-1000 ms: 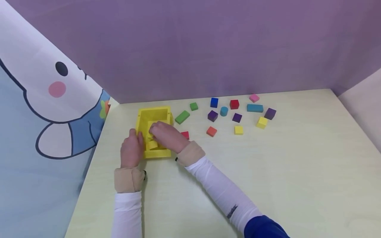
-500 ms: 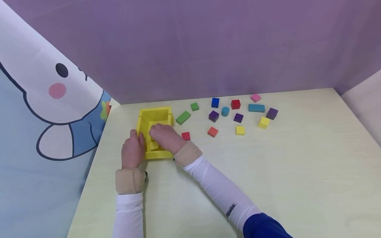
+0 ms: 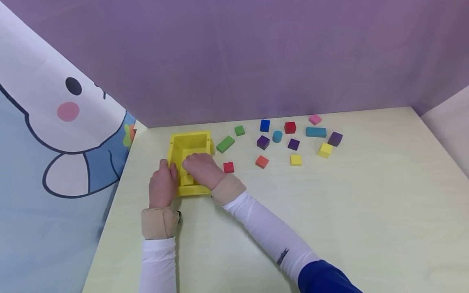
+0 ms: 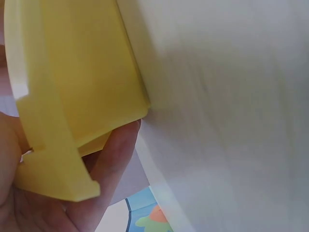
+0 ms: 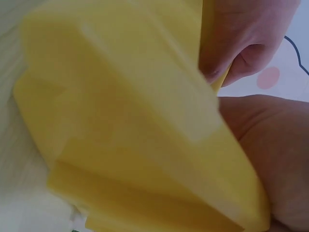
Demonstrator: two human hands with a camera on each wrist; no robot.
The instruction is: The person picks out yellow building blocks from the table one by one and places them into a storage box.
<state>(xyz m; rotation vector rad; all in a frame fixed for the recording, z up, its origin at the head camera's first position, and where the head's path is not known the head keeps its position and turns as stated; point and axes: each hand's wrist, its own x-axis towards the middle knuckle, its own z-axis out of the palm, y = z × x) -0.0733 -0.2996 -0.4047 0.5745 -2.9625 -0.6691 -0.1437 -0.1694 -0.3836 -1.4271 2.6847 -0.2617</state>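
Yellow is the box (image 3: 194, 191), which stands on the left part of the pale table (image 3: 293, 228). The left hand (image 3: 163, 185) grips the box by its left wall; in the left wrist view, one finger lies against the outer side, below the rim. The right hand (image 3: 203, 169) reaches across the right wall into the box; its fingertips are hidden, so I cannot tell whether they hold something. Beside this hand, a yellow block (image 3: 188, 180) is partly visible inside the box, near the front wall. Outside, to the right, lie a long green block (image 3: 225, 144) and a red block (image 3: 229, 167).
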